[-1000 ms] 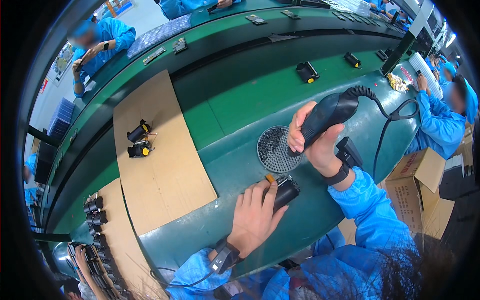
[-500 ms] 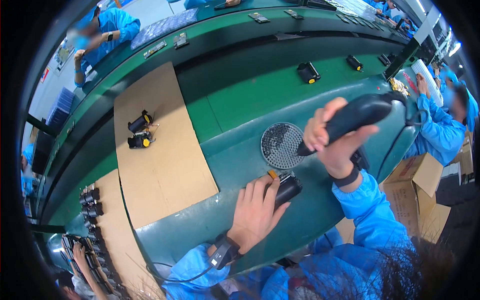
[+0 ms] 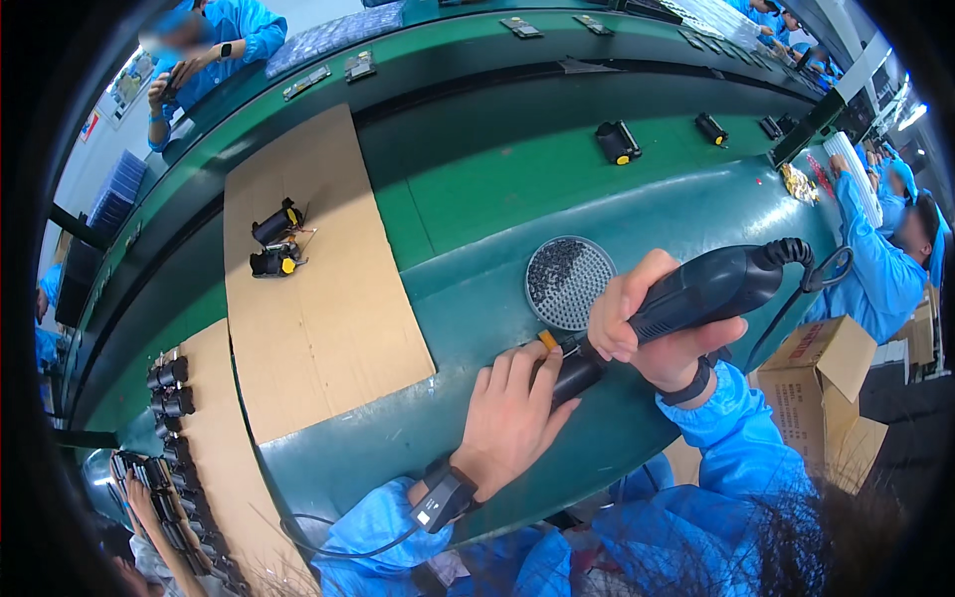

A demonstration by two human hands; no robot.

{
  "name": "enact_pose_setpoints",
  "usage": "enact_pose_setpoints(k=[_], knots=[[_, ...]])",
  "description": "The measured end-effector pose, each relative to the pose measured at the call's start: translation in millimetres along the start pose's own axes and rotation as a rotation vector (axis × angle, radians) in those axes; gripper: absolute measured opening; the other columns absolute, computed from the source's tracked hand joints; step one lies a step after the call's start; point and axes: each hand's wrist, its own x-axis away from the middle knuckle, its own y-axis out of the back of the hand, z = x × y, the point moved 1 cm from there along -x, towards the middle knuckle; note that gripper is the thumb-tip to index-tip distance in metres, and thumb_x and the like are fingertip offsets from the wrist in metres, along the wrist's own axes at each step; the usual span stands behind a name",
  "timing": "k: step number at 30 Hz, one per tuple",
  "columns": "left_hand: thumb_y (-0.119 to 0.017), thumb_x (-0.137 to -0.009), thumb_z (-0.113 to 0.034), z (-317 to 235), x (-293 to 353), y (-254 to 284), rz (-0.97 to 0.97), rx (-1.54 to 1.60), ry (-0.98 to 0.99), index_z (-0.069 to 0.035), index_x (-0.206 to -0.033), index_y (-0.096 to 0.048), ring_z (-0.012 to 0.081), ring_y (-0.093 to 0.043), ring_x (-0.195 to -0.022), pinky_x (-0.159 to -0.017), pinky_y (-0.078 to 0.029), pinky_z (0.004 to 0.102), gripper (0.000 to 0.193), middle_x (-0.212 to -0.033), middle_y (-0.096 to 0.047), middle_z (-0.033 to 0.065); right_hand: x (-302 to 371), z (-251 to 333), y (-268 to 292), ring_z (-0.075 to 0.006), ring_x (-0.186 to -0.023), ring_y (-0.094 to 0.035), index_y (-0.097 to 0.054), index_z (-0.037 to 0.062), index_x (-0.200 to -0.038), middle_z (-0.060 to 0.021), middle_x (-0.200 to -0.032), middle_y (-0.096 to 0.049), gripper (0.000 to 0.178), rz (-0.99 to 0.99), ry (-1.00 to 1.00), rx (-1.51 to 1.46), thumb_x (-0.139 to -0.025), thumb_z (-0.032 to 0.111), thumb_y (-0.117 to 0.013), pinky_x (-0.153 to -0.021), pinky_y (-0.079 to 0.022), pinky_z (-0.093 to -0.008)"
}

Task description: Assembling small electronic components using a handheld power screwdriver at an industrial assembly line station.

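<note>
Right hand is gripping a curved, ribbed black tool with a coiled cord | left hand is holding a rounded black case against the glossy green table | round, dimpled grey dish is lying just beyond the case

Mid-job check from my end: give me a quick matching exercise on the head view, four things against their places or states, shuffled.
Things
1. Left hand
2. Right hand
3. Round tray
4. Two black units with yellow ends

Places or states
A. Lying on a flat cardboard sheet
B. Gripping a corded black tool
C. Grey, partly covered with small dark pieces
D. Holding a black cylindrical part against the green worktop

Pairs: 1-D, 2-B, 3-C, 4-A
</note>
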Motion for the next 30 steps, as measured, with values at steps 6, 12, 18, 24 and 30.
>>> enact_pose_setpoints(k=[6, 12, 18, 24, 30], knots=[[-0.078, -0.081, -0.026, 1, 0, 3, 0.007, -0.008, 0.011, 0.002, -0.129, -0.054, 0.0344, -0.055, -0.108, -0.088, -0.046, 0.0439, 0.060, -0.122, -0.054, 0.0162, -2, -6, -2, -0.0117, -0.045, -0.047, -0.047, 0.0069, -0.093, -0.0020, -0.058, -0.048, 0.093, -0.003, -0.018, 0.001, -0.067, 0.096, -0.044, -0.042, -0.042, -0.0272], [-0.074, -0.083, -0.030, 2, -2, -1, 0.038, -0.026, 0.023, -0.001, -0.130, -0.056, 0.0297, -0.053, -0.114, -0.090, -0.044, 0.0412, 0.058, -0.126, -0.054, 0.0132, 2, -10, 2, -0.0099, -0.054, -0.052, -0.047, 0.0031, -0.099, -0.0032, -0.065, -0.052, 0.092, 0.098, 0.014, 0.032, -0.070, 0.090, -0.047, -0.051, -0.044, -0.0236], [-0.074, -0.084, -0.030, 0, 0, 1, 0.037, -0.036, 0.032, -0.001, -0.130, -0.055, 0.0301, -0.053, -0.115, -0.091, -0.044, 0.0415, 0.058, -0.126, -0.054, 0.0132, 4, -14, 3, -0.0095, -0.054, -0.052, -0.048, 0.0031, -0.097, -0.0030, -0.065, -0.053, 0.089, 0.143, -0.007, 0.007, -0.071, 0.088, -0.049, -0.052, -0.043, -0.0230], [-0.076, -0.083, -0.028, 0, 2, 2, 0.009, -0.024, 0.007, 0.001, -0.131, -0.053, 0.0346, -0.054, -0.110, -0.089, -0.045, 0.0441, 0.060, -0.123, -0.053, 0.0169, 9, -12, 2, -0.0101, -0.054, -0.052, -0.049, 0.0035, -0.094, -0.0025, -0.063, -0.053, 0.090, 0.147, -0.011, -0.010, -0.068, 0.089, -0.051, -0.052, -0.043, -0.0237], [-0.076, -0.084, -0.027, 3, -1, 0, 0.031, -0.007, 0.000, 0.002, -0.132, -0.052, 0.0344, -0.054, -0.111, -0.089, -0.045, 0.0444, 0.061, -0.123, -0.053, 0.0170, 5, -4, 6, -0.0117, -0.050, -0.051, -0.047, 0.0057, -0.096, -0.0017, -0.058, -0.048, 0.092, -0.027, 0.092, -0.100, -0.069, 0.094, -0.042, -0.048, -0.044, -0.0269]])
